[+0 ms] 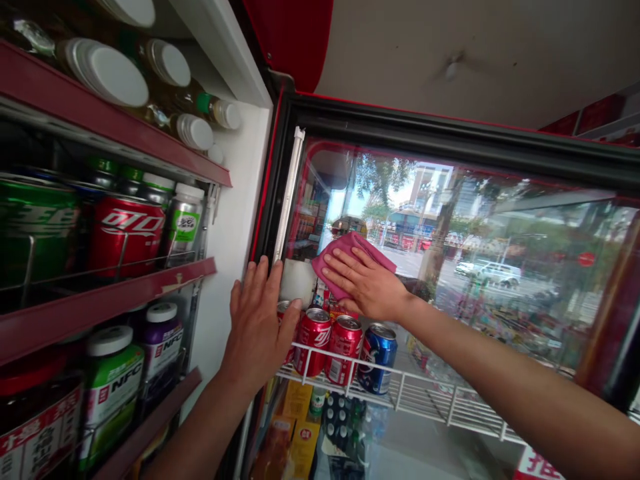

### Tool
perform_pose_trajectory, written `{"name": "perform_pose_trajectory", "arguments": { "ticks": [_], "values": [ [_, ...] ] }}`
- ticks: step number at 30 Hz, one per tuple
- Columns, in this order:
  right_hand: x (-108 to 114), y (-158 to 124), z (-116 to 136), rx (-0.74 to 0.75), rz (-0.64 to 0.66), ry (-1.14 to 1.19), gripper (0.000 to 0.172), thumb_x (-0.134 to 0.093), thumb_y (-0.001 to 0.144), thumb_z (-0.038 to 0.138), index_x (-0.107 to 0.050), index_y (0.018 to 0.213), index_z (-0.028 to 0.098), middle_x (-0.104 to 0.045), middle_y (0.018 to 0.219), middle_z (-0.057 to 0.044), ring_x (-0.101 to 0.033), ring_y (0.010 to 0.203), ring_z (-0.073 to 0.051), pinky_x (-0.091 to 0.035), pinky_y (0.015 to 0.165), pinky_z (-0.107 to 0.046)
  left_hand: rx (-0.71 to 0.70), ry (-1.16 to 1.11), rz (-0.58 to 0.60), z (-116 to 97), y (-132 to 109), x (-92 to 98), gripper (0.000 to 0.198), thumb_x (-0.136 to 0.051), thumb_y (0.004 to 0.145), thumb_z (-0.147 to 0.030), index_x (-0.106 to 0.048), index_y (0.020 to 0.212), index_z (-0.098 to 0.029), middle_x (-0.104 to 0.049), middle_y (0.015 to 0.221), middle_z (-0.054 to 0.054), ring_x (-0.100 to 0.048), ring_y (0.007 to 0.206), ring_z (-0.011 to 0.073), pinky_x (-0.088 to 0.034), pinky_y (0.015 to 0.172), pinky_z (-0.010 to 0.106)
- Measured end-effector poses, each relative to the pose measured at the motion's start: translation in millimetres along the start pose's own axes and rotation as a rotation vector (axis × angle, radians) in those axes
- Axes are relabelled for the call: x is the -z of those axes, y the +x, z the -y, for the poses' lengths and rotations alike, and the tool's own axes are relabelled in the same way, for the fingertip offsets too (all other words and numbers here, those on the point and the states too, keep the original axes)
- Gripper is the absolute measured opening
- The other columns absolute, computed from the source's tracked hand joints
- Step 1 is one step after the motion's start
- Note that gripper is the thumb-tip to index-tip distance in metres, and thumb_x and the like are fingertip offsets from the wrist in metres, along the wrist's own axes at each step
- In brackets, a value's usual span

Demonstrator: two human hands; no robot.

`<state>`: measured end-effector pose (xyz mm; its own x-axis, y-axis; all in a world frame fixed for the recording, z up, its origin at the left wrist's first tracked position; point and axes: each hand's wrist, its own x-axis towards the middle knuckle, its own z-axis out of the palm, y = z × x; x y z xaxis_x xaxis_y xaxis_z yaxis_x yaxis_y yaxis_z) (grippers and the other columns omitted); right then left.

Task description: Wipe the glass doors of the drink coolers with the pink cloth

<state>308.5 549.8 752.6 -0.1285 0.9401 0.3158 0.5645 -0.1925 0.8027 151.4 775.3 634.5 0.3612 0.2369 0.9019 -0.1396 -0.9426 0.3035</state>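
Against the glass door (505, 233) of a drinks fridge, a folded pink cloth (377, 252) lies under my right hand (363, 280), whose fingers are stretched flat over it. My left hand (257, 320) is spread beside the door's inner frame, near a white strip (290, 193), and holds nothing. Just below the cloth, red cans (313, 340) and a blue can (378, 357) stand upright in a white wire door rack (450, 403). The left thumb overlaps the leftmost red can. A whitish round patch (297, 281) shows on the door between my hands.
Fridge shelves with dark red front strips (185, 273) fill the left side, holding a red can (127, 233), a green can (37, 220) and several bottles (113, 380). The door's black top frame (450, 137) runs across. Street and parked cars appear in the glass.
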Motion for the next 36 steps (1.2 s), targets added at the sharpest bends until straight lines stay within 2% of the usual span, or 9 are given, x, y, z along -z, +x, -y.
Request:
{"name": "perform_pose_trajectory", "arguments": {
  "ticks": [3, 7, 12, 16, 19, 21, 25, 28, 36],
  "values": [
    [0, -1, -5, 0.032, 0.005, 0.005, 0.088, -0.062, 0.107, 0.051, -0.023, 0.180, 0.019, -0.027, 0.187, -0.011, -0.027, 0.174, -0.034, -0.021, 0.143, -0.064, 0.023, 0.013, -0.002, 9, -11, 2.5, 0.071, -0.041, 0.113, -0.052, -0.029, 0.176, -0.020, -0.027, 0.186, 0.018, -0.021, 0.176, 0.0360, -0.024, 0.139, 0.072],
    [-7, 31, -4, 0.165, 0.028, 0.012, 0.083, -0.060, 0.108, 0.050, -0.029, 0.178, 0.017, -0.032, 0.185, -0.010, -0.028, 0.174, -0.032, -0.021, 0.144, -0.060, 0.041, 0.022, 0.014, 15, -18, 7.4, 0.070, -0.041, 0.113, -0.050, -0.028, 0.176, -0.022, -0.026, 0.187, 0.017, -0.020, 0.176, 0.0353, -0.023, 0.139, 0.071],
    [-19, 80, 7, 0.325, 0.093, -0.037, 0.072, -0.054, 0.111, 0.051, -0.041, 0.173, 0.017, -0.037, 0.184, -0.009, -0.029, 0.174, -0.030, -0.020, 0.144, -0.056, 0.044, 0.043, 0.005, 8, -20, 12.8, 0.071, -0.041, 0.113, -0.050, -0.025, 0.177, -0.023, -0.027, 0.187, 0.018, -0.019, 0.176, 0.0350, -0.023, 0.139, 0.071],
    [-28, 85, 10, 0.313, 0.036, -0.054, 0.073, -0.058, 0.108, 0.051, -0.045, 0.171, 0.017, -0.040, 0.183, -0.011, -0.034, 0.172, -0.030, -0.022, 0.143, -0.056, 0.034, 0.048, -0.014, -5, -22, 8.8, 0.071, -0.041, 0.112, -0.050, -0.025, 0.177, -0.025, -0.026, 0.187, 0.018, -0.020, 0.176, 0.0363, -0.022, 0.138, 0.072],
    [-29, 69, 7, 0.272, -0.033, -0.059, 0.073, -0.062, 0.105, 0.051, -0.049, 0.168, 0.017, -0.044, 0.180, -0.012, -0.038, 0.170, -0.031, -0.025, 0.142, -0.055, 0.033, 0.041, -0.007, -21, -22, -0.4, 0.071, -0.040, 0.113, -0.050, -0.026, 0.177, -0.025, -0.026, 0.186, 0.018, -0.021, 0.176, 0.0363, -0.022, 0.139, 0.071],
    [-22, 54, 4, 0.239, -0.026, -0.081, 0.073, -0.060, 0.106, 0.052, -0.048, 0.169, 0.019, -0.043, 0.181, -0.011, -0.037, 0.171, -0.030, -0.024, 0.142, -0.055, 0.032, 0.037, 0.010, -33, -22, -7.7, 0.071, -0.041, 0.112, -0.050, -0.026, 0.177, -0.025, -0.027, 0.186, 0.018, -0.021, 0.176, 0.0364, -0.023, 0.138, 0.071],
    [4, 17, -4, 0.139, 0.116, -0.139, 0.075, -0.050, 0.111, 0.056, -0.034, 0.177, 0.024, -0.028, 0.188, -0.003, -0.022, 0.176, -0.023, -0.017, 0.145, -0.051, 0.013, 0.025, 0.044, -60, -22, -21.1, 0.071, -0.042, 0.112, -0.049, -0.027, 0.177, -0.026, -0.027, 0.186, 0.018, -0.021, 0.176, 0.0365, -0.022, 0.139, 0.070],
    [19, -11, -12, 0.096, 0.175, -0.124, 0.079, -0.049, 0.112, 0.055, -0.026, 0.179, 0.021, -0.019, 0.190, -0.004, -0.016, 0.177, -0.024, -0.014, 0.146, -0.051, -0.002, 0.003, 0.058, -79, -23, -29.6, 0.071, -0.043, 0.112, -0.049, -0.027, 0.177, -0.024, -0.026, 0.186, 0.019, -0.021, 0.176, 0.0369, -0.022, 0.139, 0.070],
    [26, -103, -40, 0.007, 0.079, 0.023, 0.081, -0.056, 0.111, 0.049, -0.026, 0.179, 0.019, -0.021, 0.189, -0.006, -0.018, 0.177, -0.028, -0.013, 0.147, -0.054, -0.010, -0.062, 0.095, -117, -33, -51.9, 0.073, -0.044, 0.112, -0.048, -0.022, 0.178, -0.026, -0.027, 0.186, 0.018, -0.021, 0.176, 0.0368, -0.023, 0.138, 0.072]
  ]
}}
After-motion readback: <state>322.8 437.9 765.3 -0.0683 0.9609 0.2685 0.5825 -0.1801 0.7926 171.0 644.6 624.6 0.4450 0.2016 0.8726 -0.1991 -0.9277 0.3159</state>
